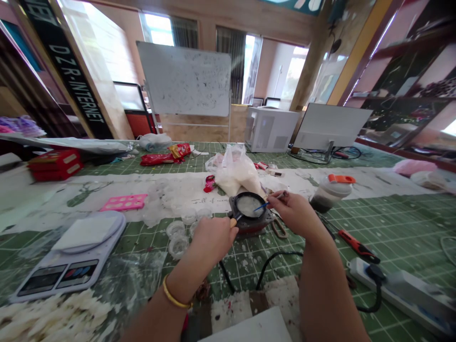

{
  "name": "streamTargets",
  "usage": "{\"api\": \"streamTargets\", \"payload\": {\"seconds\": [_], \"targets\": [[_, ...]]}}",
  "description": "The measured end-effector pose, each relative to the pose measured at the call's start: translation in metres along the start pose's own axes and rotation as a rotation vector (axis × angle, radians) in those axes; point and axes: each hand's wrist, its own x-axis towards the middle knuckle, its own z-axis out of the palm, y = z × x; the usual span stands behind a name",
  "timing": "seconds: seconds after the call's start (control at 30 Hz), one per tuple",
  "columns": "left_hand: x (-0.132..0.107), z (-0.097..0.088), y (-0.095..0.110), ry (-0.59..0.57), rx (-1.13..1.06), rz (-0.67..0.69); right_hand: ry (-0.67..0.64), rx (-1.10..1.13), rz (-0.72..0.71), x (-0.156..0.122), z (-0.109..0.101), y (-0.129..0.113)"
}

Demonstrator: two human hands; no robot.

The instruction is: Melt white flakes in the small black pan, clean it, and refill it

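Note:
My left hand (213, 237) is closed around the light-tipped handle of a small black frying pan (264, 205). The pan rests on a small dark hot plate (253, 229), and a whitish, partly see-through substance (248, 206) covers its bottom. Between the fingers of my right hand (294, 213) is a thin blue stick (261, 207), its lower end dipping into the pan. Just left of the pan stand several small clear cups (178, 246). Behind it slumps a clear plastic bag of white material (237, 173).
A kitchen scale (76, 259) and a pink mold (124, 202) lie to the left. On the right are a shaker bottle (331, 192) with an orange lid, a red-and-black utility knife (358, 246) and a power strip (402, 297). A black cable (276, 256) crosses the near cloth.

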Motion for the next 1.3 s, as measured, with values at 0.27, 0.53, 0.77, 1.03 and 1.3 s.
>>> {"api": "streamTargets", "payload": {"seconds": [0.27, 0.53, 0.77, 1.03, 1.3], "targets": [[-0.001, -0.001, 0.001, 0.005, 0.004, 0.008, 0.084, -0.100, 0.068, 0.002, 0.001, 0.001], [-0.001, 0.000, 0.001, 0.000, 0.006, -0.001, 0.021, 0.022, -0.011, 0.006, 0.010, 0.001], [-0.001, -0.003, 0.001, -0.014, -0.008, 0.001, -0.059, 0.161, -0.033, 0.006, 0.008, 0.006], [0.000, -0.002, 0.001, -0.013, -0.011, 0.004, 0.064, 0.069, 0.079, 0.008, 0.003, 0.013], [-0.001, -0.002, 0.001, 0.001, -0.004, 0.006, 0.007, 0.145, 0.044, 0.008, 0.007, 0.015]]}}
